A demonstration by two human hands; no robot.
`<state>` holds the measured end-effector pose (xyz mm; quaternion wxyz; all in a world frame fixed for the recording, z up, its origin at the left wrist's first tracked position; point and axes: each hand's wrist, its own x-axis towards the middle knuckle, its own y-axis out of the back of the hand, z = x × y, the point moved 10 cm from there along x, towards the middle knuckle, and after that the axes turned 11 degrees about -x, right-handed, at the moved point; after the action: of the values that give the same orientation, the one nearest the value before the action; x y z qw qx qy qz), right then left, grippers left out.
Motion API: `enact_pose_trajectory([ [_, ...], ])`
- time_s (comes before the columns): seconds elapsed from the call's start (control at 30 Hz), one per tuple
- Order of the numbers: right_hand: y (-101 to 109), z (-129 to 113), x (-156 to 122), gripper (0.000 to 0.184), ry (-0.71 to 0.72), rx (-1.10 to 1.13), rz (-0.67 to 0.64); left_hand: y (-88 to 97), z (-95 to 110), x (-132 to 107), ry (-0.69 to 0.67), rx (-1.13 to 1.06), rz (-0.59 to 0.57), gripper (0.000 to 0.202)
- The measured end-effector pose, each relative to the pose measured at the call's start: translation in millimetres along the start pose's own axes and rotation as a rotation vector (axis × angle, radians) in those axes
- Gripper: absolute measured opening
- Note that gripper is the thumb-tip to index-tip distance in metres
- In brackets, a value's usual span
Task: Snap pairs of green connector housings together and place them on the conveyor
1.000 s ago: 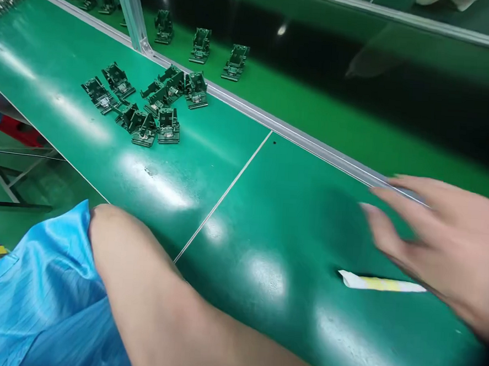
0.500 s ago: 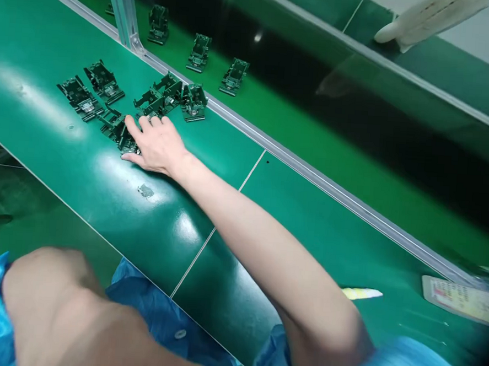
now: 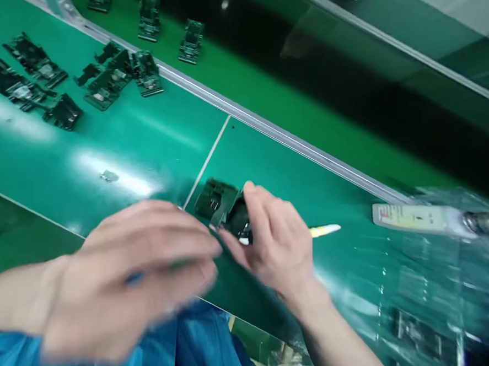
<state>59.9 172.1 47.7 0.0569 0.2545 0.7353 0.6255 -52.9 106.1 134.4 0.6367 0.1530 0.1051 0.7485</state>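
Now the right hand point(image 3: 274, 245) is back near the bench's point(image 3: 148, 138) front edge, closed around a dark green clip part point(image 3: 222, 206) by the seam line; half a sec ago it was stretched out flat over the pile toward the far left. So one piece is picked from the pile & brought in close. The pile of parts point(image 3: 68, 81) is thinner on its near side vs. before.

Left hand point(image 3: 139, 276) hovers in front, fingers loosely spread, heavily blurred; a bluish-green smear shows among the fingers, can't tell if it's gripping anything. It sits just left of the held part, nearly touching it.

More parts sit on the conveyor point(image 3: 274, 96) past the metal rail point(image 3: 272, 135). A clear plastic bag point(image 3: 428, 293) lies at the bench's right end w/ a white label point(image 3: 412, 217); print on it is too blurred to read. A small white-yellow strip point(image 3: 324, 230) lies just beyond the right hand, no legible text.
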Motion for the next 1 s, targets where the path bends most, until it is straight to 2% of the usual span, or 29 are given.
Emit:
enact_pose_trajectory([
  [0.07,-8.9,-12.0,-33.7,0.058,-0.014,-0.053,-0.075,-16.9,-19.3,1.8,-0.068,0.064,-0.087,0.038],
  [0.1,-16.2,-19.4,-43.5,0.049,-0.023,-0.077,-0.117,-24.0,-35.7,0.0,-0.054,0.091,-0.088,0.040],
  [0.17,-27.8,-29.0,-52.1,0.039,-0.068,-0.100,-0.177,-43.6,-75.0,-10.3,0.068,0.057,-0.119,0.043],
  [0.23,-31.0,-29.8,-54.6,0.042,-0.132,-0.067,-0.205,-66.5,-102.4,-26.2,0.169,-0.009,-0.200,0.051],
  [0.3,-28.5,-24.6,-60.8,0.051,-0.198,0.006,-0.225,-81.2,-113.1,-38.7,0.217,-0.057,-0.255,0.058],
  [0.4,-21.7,-14.8,-82.6,0.068,-0.284,0.136,-0.218,-88.8,-110.8,-42.6,0.230,-0.099,-0.278,0.060],
  [0.5,-13.9,-2.5,-111.8,0.080,-0.418,0.249,-0.129,-95.0,-103.2,-38.5,0.222,-0.133,-0.312,0.060],
  [0.63,-7.0,10.1,-143.2,0.085,-0.588,0.432,0.011,-106.9,-98.7,-36.6,0.209,-0.166,-0.345,0.058],
  [0.73,-5.4,19.5,-159.7,0.084,-0.698,0.542,0.122,-113.0,-99.4,-36.9,0.203,-0.156,-0.319,0.041],
  [0.83,-11.5,27.4,-175.7,0.082,-0.808,0.640,0.236,-113.6,-99.7,-35.8,0.196,-0.174,-0.261,0.022],
  [0.93,-25.1,25.6,-187.0,0.084,-0.878,0.757,0.294,-108.9,-98.1,-33.3,0.185,-0.199,-0.215,0.019],
  [1.0,-33.9,19.6,-190.9,0.086,-0.914,0.805,0.281,-101.8,-95.8,-30.7,0.169,-0.196,-0.185,0.019],
])
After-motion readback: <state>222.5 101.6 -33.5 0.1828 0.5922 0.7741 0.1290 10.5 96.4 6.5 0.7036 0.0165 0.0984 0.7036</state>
